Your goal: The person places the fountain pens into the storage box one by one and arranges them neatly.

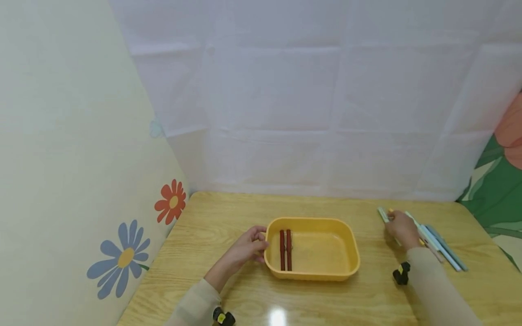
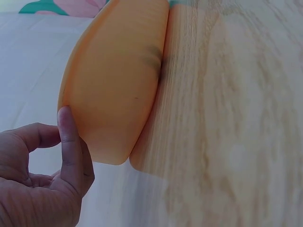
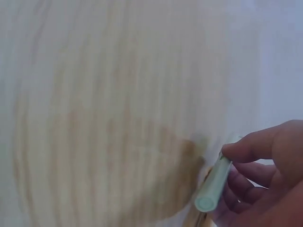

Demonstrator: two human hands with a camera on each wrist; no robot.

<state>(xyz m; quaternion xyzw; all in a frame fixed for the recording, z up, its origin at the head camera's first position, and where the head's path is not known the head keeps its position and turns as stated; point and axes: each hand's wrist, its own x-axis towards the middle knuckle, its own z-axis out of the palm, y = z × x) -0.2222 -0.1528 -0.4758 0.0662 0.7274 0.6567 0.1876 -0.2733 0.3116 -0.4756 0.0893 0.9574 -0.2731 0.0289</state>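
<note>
A yellow plastic basin point(image 1: 316, 275) stands on the wooden table, with two dark red pen-like sticks point(image 1: 289, 251) lying side by side at its left end. At the basin's left side, my left hand point(image 1: 249, 246) pinches the rim; the left wrist view shows fingertips against the basin's outer wall point(image 2: 113, 80). Over on the right, my right hand point(image 1: 403, 228) holds a pale green pen point(image 3: 214, 187) between thumb and fingers, low over the table. Beside that hand lies a group of pens, including a blue-grey one point(image 1: 446, 249); the hand partly hides the group.
The wooden table point(image 1: 228, 208) ends at a white cloth point(image 1: 277, 113) at the back. A pale wall with painted flowers point(image 1: 125, 258) borders the left side. Green leaf-patterned fabric point(image 1: 503, 199) hangs at the right edge.
</note>
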